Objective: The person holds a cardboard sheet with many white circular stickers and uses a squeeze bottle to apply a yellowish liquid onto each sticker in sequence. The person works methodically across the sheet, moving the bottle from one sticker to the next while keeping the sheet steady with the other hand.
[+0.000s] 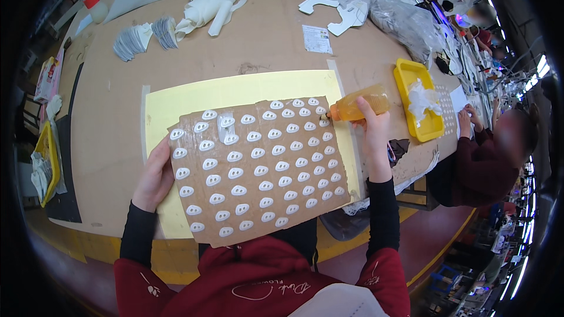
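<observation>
My left hand [155, 174] grips the left edge of a brown cardboard sheet [194, 188], holding it slightly tilted over the table's front edge. Rows of small white rounded-triangle pieces [260, 170], each with two holes, cover the sheet. My right hand [373, 128] is closed around a squeeze bottle [369, 101] of amber liquid with an orange cap. The bottle lies nearly sideways, its narrow tip at a white piece by the sheet's upper right corner. Whether liquid is coming out cannot be made out. Beneath the cardboard is a pale yellow sheet [235, 85] taped to the table.
To the right stands a yellow tray [400, 88] holding crumpled white material. Stacked grey-white pieces [133, 41], cream strips [202, 12] and white cut-outs [349, 9] lie farther back. A red-capped bottle [94, 6] is at far left. Another person [487, 152] sits at the right.
</observation>
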